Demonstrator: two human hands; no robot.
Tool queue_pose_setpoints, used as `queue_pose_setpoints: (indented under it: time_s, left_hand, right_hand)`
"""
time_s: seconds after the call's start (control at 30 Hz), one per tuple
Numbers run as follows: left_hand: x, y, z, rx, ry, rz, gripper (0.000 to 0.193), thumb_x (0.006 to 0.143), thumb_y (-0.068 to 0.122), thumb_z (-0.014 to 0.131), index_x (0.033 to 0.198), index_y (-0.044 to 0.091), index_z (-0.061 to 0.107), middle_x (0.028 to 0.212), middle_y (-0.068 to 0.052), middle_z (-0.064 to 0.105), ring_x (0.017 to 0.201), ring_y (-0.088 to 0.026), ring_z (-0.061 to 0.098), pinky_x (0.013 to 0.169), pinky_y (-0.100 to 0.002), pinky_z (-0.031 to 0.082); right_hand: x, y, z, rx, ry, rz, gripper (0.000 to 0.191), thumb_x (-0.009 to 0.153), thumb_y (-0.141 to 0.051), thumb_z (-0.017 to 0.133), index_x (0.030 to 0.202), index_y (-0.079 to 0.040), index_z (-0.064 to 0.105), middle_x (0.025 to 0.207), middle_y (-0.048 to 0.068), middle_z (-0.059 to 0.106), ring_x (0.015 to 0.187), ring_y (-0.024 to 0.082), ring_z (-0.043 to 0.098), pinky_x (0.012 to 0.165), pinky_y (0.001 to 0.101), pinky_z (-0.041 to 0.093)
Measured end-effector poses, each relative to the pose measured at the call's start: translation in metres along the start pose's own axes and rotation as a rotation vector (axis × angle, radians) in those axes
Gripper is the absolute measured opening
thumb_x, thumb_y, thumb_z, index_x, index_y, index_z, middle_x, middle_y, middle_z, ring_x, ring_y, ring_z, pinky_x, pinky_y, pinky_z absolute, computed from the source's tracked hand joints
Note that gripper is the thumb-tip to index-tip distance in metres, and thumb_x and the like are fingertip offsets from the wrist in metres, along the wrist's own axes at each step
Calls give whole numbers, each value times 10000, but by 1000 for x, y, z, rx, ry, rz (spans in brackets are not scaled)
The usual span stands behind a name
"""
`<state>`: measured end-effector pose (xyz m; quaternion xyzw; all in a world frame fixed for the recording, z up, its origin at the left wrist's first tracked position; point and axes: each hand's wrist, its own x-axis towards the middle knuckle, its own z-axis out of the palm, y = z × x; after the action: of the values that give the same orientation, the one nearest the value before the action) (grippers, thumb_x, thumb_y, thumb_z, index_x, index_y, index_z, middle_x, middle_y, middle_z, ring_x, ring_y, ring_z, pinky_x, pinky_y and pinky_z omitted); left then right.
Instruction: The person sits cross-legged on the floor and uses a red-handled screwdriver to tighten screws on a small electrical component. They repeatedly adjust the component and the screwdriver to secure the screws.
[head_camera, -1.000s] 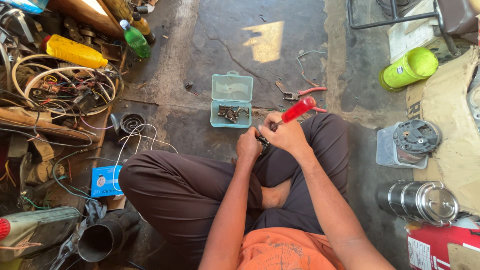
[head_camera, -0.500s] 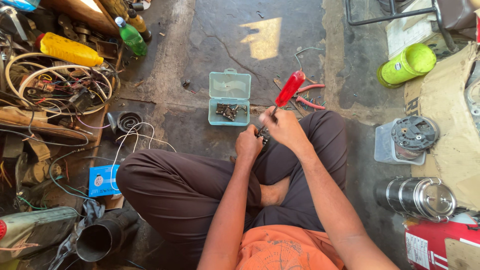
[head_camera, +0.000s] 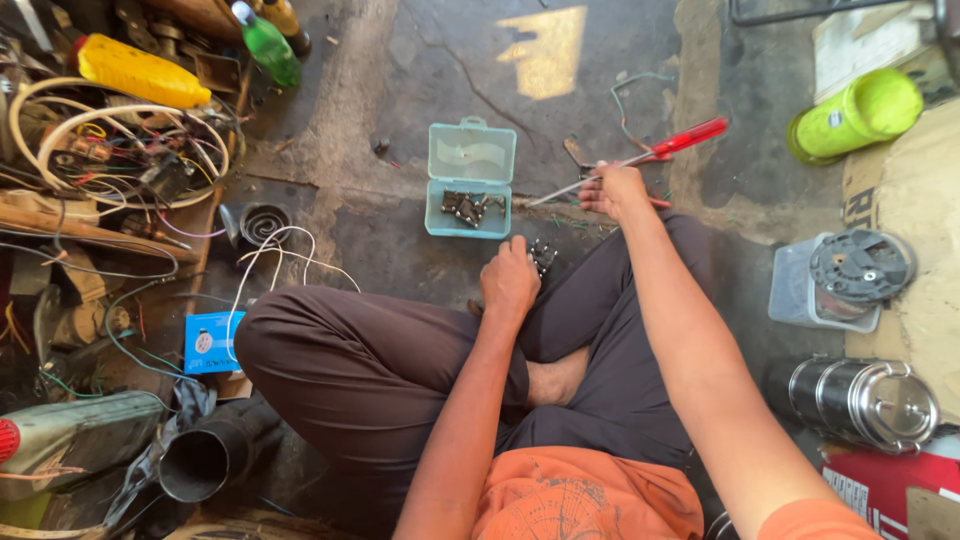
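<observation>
I sit cross-legged on a concrete floor. My left hand (head_camera: 510, 280) rests above my knee, closed on a small dark metal part (head_camera: 542, 256) with several pins. My right hand (head_camera: 612, 190) is stretched forward over the floor, holding a screwdriver (head_camera: 640, 158) with a red handle by its shaft, tip pointing left. An open teal plastic box (head_camera: 470, 180) with small dark parts in its tray lies just ahead of my left hand.
Red-handled pliers (head_camera: 655, 203) lie partly under my right hand. Left: tangled wires and white cable (head_camera: 110, 130), yellow container (head_camera: 140, 72), green bottle (head_camera: 268, 45), blue box (head_camera: 212, 342), black pipe (head_camera: 200, 460). Right: green cylinder (head_camera: 860, 115), black round part (head_camera: 855, 268), steel canister (head_camera: 865, 400).
My right hand has lifted away from the left hand and reached forward and right with the screwdriver. The left hand keeps the small part above my knee.
</observation>
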<state>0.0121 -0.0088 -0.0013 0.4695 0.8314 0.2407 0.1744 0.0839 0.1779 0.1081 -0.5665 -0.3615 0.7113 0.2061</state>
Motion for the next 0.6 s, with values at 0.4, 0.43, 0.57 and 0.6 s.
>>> queue_pose_setpoints:
  time_s: [0.4, 0.43, 0.57, 0.6]
  left_hand:
    - [0, -6, 2, 73, 76, -57, 369, 1079, 424, 542, 915, 118, 666, 937, -125, 685, 873, -372, 707, 765, -528, 548]
    - [0, -6, 1, 28, 99, -46, 338, 1041, 412, 568, 942, 98, 646, 939, -136, 682, 862, -385, 704, 750, -534, 547]
    - [-4, -10, -5, -44, 100, 4, 329, 877, 337, 647, 1030, 51, 588, 952, -170, 663, 838, -407, 702, 712, -542, 553]
    - [-4, -10, -4, -39, 75, 29, 350, 833, 312, 660, 1046, 47, 579, 958, -176, 657, 838, -406, 703, 709, -541, 558]
  right_hand:
    - [-11, 20, 13, -167, 27, -2, 410, 988, -248, 573, 1270, 24, 451, 962, 233, 696, 741, 354, 729, 593, 443, 587]
    - [-21, 25, 14, -359, 69, -131, 418, 960, -246, 614, 1273, -9, 468, 946, 217, 690, 711, 347, 720, 559, 444, 538]
    - [-63, 50, 9, -1093, -8, -926, 260, 883, -281, 734, 997, -49, 713, 899, 119, 713, 839, 301, 690, 739, 431, 537]
    - [-71, 56, 7, -1254, 7, -1017, 257, 848, -314, 751, 928, -71, 723, 883, 107, 716, 877, 307, 674, 759, 447, 507]
